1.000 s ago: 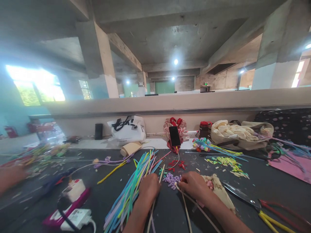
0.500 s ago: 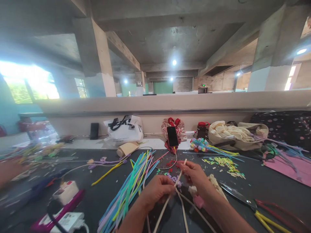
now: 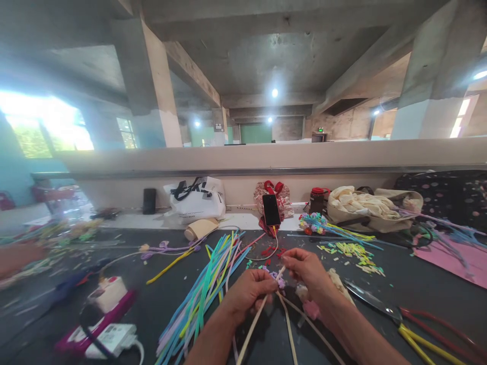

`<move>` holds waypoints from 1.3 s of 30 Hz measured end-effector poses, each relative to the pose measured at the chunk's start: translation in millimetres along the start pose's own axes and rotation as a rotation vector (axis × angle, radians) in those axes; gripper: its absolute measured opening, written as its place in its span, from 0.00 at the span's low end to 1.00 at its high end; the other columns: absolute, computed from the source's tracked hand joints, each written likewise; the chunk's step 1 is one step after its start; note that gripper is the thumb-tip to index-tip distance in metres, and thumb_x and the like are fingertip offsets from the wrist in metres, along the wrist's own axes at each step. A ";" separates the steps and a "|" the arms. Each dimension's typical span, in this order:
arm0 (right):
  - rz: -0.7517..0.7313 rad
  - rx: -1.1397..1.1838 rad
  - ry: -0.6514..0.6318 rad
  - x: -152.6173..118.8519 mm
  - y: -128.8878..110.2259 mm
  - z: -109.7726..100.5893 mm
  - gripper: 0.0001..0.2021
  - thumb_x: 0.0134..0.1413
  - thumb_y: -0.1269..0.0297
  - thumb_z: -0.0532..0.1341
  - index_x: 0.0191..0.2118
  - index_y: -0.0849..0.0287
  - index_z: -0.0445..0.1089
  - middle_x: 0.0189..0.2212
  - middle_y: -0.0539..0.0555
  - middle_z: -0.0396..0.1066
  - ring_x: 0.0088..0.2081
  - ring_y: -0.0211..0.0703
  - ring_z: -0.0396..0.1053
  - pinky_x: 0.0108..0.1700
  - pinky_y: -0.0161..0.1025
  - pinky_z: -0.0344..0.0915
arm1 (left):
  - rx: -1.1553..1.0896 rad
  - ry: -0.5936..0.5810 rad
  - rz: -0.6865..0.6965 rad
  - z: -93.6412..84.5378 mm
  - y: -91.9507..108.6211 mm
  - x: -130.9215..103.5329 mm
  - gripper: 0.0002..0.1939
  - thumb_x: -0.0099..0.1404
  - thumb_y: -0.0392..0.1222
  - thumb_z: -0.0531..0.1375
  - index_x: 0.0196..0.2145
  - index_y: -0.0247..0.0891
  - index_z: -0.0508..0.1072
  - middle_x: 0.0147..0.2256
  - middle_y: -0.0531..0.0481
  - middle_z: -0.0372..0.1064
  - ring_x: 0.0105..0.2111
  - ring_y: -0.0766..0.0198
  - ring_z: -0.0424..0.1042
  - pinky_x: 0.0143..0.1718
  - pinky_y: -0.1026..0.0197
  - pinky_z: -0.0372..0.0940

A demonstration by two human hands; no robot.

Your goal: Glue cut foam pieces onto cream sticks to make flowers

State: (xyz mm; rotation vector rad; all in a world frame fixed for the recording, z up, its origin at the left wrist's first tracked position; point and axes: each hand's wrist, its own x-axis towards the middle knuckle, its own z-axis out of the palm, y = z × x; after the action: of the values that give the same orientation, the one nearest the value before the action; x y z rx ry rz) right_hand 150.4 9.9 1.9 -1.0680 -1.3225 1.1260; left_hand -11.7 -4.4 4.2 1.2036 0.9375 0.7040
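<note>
My left hand (image 3: 251, 291) is closed, thumb and fingers pinching a cream pipe cleaner (image 3: 254, 327) that runs down toward the table's near edge. Beside it on the right, my right hand (image 3: 307, 268) pinches the upper end of the same pipe cleaner between thumb and forefinger. Two more cream stems (image 3: 288, 324) fan out below from the same spot near my left fingertips; how they are joined there is hidden. Under and behind my hands lie small purple pieces (image 3: 280, 283). A pink fluffy piece (image 3: 312, 309) rests by my right wrist.
Left of my hands spreads a bundle of coloured pipe cleaners (image 3: 205, 294). Large scissors (image 3: 395, 312) lie at right, near yellow cut bits (image 3: 353, 253). A phone (image 3: 271, 210) leans at the back. A power strip (image 3: 95, 324) sits front left. Another person's blurred hand (image 3: 23, 258) shows far left.
My right fingers have closed over the pipe cleaner's upper tip, which stuck out above them before. Both hands stay close together. The view has shifted slightly.
</note>
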 end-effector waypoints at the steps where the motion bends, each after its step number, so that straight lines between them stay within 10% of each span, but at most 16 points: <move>1: -0.014 -0.011 0.034 3.3 0.8 -4.8 0.14 0.38 0.53 0.61 0.25 0.62 0.67 0.13 0.45 0.62 0.14 0.30 0.56 0.15 0.29 0.52 | 0.000 0.004 -0.004 -0.4 -0.1 0.1 0.10 0.47 0.43 0.61 0.19 0.35 0.64 0.11 0.59 0.61 0.07 0.78 0.49 0.09 0.72 0.39; 12: -0.462 -0.508 0.011 -0.4 2.4 -6.8 0.11 0.46 0.69 0.56 0.35 0.53 0.73 0.35 0.52 0.70 0.36 0.40 0.66 0.38 0.35 0.59 | 0.011 0.058 0.005 -3.7 0.9 0.8 0.09 0.47 0.42 0.59 0.18 0.36 0.63 0.10 0.60 0.60 0.06 0.78 0.47 0.09 0.71 0.38; 19: -0.628 -1.198 -0.003 -4.5 6.6 -5.1 0.09 0.49 0.71 0.54 0.27 0.55 0.71 0.29 0.50 0.66 0.29 0.37 0.61 0.27 0.31 0.52 | 0.041 0.122 0.044 -4.0 -0.9 2.6 0.07 0.46 0.41 0.60 0.23 0.35 0.67 0.12 0.58 0.63 0.08 0.78 0.49 0.11 0.71 0.39; 33: -0.384 -0.737 -0.193 -6.5 -5.7 -3.0 0.07 0.46 0.70 0.56 0.23 0.60 0.71 0.23 0.50 0.66 0.28 0.37 0.63 0.31 0.32 0.55 | 0.045 0.185 0.126 -3.4 -1.2 5.7 0.12 0.46 0.46 0.62 0.24 0.34 0.68 0.14 0.58 0.63 0.11 0.77 0.51 0.15 0.69 0.43; 39: -0.136 -0.399 -0.246 -11.7 -10.0 2.9 0.13 0.48 0.57 0.56 0.26 0.63 0.70 0.13 0.45 0.59 0.14 0.30 0.54 0.16 0.28 0.50 | -0.174 0.184 0.210 -0.1 -1.2 5.4 0.12 0.44 0.44 0.64 0.23 0.34 0.67 0.16 0.56 0.65 0.17 0.73 0.61 0.20 0.69 0.52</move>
State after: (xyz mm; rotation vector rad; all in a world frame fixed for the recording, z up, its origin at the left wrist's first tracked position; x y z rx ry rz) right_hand 148.1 -3.4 9.9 -1.1264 -1.8420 0.9343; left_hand -9.3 0.0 1.8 1.1049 0.8877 1.0569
